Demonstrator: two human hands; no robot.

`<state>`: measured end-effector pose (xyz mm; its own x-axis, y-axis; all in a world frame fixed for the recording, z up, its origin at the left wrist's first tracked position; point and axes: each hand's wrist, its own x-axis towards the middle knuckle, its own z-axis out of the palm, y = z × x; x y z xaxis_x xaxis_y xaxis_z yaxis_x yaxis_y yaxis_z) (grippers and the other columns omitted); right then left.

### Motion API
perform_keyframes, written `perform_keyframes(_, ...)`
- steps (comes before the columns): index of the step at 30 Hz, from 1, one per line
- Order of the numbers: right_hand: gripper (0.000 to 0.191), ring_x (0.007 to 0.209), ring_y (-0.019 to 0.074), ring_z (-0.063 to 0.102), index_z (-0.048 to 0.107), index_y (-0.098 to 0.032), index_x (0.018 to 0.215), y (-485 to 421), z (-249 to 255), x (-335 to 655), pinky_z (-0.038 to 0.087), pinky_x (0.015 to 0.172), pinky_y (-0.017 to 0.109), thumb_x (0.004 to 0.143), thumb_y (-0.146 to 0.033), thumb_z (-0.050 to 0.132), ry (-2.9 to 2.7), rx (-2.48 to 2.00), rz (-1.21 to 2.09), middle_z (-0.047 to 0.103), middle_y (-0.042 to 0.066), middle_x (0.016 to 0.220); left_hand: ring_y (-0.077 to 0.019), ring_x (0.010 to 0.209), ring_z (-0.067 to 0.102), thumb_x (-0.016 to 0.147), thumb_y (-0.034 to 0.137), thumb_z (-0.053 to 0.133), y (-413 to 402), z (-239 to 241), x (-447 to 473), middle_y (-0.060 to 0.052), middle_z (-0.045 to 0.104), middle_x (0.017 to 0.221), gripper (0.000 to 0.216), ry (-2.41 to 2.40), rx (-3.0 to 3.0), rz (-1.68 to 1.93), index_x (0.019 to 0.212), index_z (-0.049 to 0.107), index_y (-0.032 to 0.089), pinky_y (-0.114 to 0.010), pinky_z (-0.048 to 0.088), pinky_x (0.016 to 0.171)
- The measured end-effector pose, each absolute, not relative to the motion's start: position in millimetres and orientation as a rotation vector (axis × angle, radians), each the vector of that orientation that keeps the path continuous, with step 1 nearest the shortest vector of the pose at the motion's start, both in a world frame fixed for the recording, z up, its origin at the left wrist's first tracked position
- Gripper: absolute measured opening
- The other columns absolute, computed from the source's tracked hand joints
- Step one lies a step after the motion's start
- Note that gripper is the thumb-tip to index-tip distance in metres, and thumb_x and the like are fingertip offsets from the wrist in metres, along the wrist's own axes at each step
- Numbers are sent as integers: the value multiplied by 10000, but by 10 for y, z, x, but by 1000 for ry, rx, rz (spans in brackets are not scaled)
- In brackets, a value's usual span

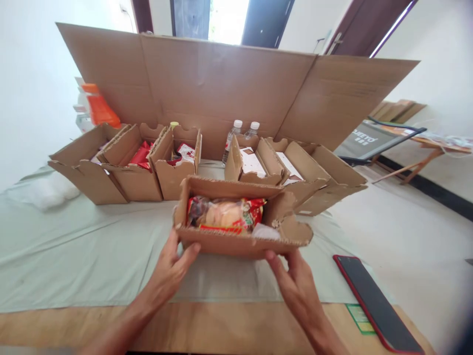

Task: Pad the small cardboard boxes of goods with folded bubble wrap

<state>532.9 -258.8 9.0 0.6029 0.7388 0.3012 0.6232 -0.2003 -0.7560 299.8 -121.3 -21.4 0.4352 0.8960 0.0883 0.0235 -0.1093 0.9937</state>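
An open cardboard box point(221, 242) sits in front of me on a pale green cloth point(74, 246). Inside it lie a red snack packet with a bun-like item point(225, 215) and a white packet point(265, 231). My left hand point(170, 268) grips the box's near left corner, thumb on the front wall. At the near right edge, my right hand point(295, 281) holds the front wall, fingers curled under it.
Three open boxes point(129, 167) with red packets stand at the back left, more boxes point(288, 172) at the back right. Two water bottles point(236, 133) and a tall cardboard sheet point(221, 84) stand behind. A red-cased phone point(373, 301) lies at the right. An orange bottle point(98, 106) is far left.
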Motion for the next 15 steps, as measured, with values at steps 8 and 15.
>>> perform_keyframes(8,330,782,216,683,676,-209,1056,-2133,481,4768,520,561,285,952,-510,592,-1327,-1580,264,750,82,944,-286,1112,705,829,552,779,-1148,208,2132,-62,740,1153,566,1221,1519,1281,1260,626,219,-397,591,977)
perform_keyframes(15,407,783,258,708,688,-197,1009,-2850,192,5091,537,606,324,892,-585,647,-973,-1891,27,776,100,911,-276,1402,533,985,445,629,-1132,92,2895,-97,575,1519,597,648,1591,935,1523,458,252,-415,439,1179)
